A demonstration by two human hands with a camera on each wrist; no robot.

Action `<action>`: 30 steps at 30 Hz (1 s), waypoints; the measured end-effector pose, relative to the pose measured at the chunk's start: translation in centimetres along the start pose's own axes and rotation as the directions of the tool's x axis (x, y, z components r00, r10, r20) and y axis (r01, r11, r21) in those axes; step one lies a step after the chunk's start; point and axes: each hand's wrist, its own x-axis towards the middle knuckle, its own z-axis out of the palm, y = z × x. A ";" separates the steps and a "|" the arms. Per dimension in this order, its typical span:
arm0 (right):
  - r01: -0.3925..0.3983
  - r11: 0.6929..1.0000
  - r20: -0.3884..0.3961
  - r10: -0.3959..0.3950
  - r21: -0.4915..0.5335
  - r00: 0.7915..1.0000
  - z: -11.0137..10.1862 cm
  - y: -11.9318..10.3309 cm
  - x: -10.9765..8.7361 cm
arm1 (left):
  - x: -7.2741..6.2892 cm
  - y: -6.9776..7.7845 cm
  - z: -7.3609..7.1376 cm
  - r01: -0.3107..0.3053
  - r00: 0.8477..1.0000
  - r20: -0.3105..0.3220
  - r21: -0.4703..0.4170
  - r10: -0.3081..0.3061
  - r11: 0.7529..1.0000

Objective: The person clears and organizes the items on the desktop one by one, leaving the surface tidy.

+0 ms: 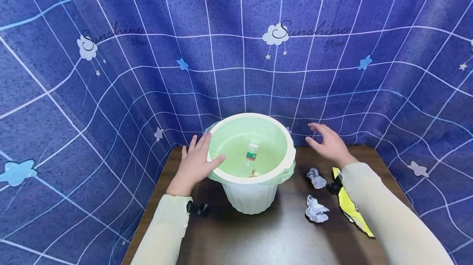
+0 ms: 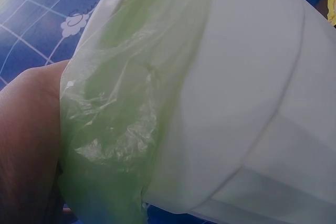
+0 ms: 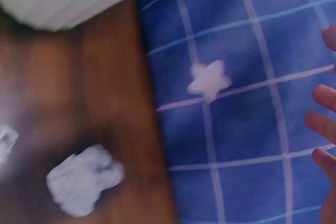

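A white ribbed bin (image 1: 250, 199) with a pale green plastic liner (image 1: 286, 173) folded over its rim stands on the table. My left hand (image 1: 197, 160) rests at the bin's left rim, fingers spread and straight, thumb reaching over the edge. In the left wrist view the liner (image 2: 115, 124) hangs down the bin's side. Inside the bin lies a clear bottle (image 1: 252, 152) with a white cap and a green and red label. My right hand (image 1: 330, 144) hovers right of the bin, holding nothing, with relaxed fingers (image 3: 321, 125) apart.
Two crumpled paper balls (image 1: 316, 178) lie on the dark wooden table (image 1: 281, 238) right of the bin; one paper ball (image 3: 84, 181) shows clearly in the right wrist view. A torn yellow wrapper (image 1: 347, 205) lies partly beneath my right forearm. A blue patterned curtain (image 1: 229, 51) surrounds the table.
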 end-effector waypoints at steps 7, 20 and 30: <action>0.026 0.997 0.088 -0.019 -0.076 0.996 2.8 3.4 -3.1 | 0.0 -0.1 0.0 0.008 1.000 0.014 -0.003 -0.008 1.000; -0.043 0.984 0.236 0.083 -0.170 0.968 7.0 6.2 -7.6 | 0.1 -0.2 0.0 0.007 1.000 0.009 -0.008 -0.007 1.000; -0.072 0.973 0.299 0.138 -0.221 0.944 8.2 7.3 -8.8 | 0.2 -0.2 0.1 0.008 1.000 0.009 -0.007 -0.008 1.000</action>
